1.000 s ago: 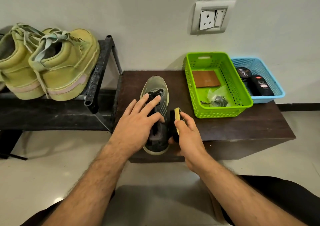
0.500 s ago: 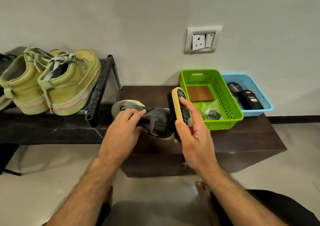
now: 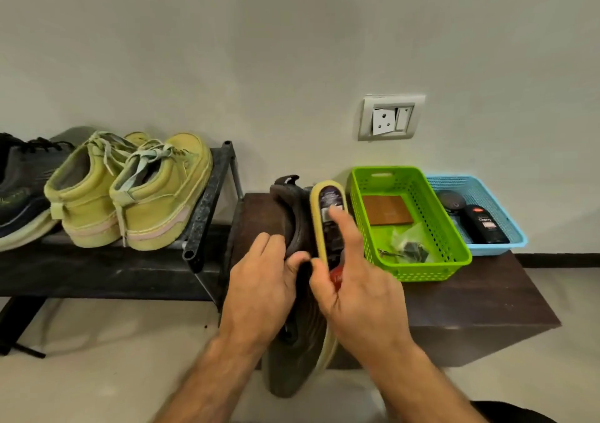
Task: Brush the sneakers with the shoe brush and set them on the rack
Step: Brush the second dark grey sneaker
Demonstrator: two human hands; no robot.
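bare forearms, hairy, dark trousers (image 3: pixel 506 413)

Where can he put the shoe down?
Bare room: the rack end right of the yellow shoes, though narrow, and the dark table in front of the green basket. Crowded: the rack's left, filled with shoes, and the table's back, taken by the green basket and blue basket.

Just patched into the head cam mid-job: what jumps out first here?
Centre frame, the left hand grips a dark sneaker lifted over the brown table's front edge, while the right hand holds the yellow shoe brush against it. On the rack to the left sits a pair of olive-green sneakers. A bright green basket stands right of the hands.
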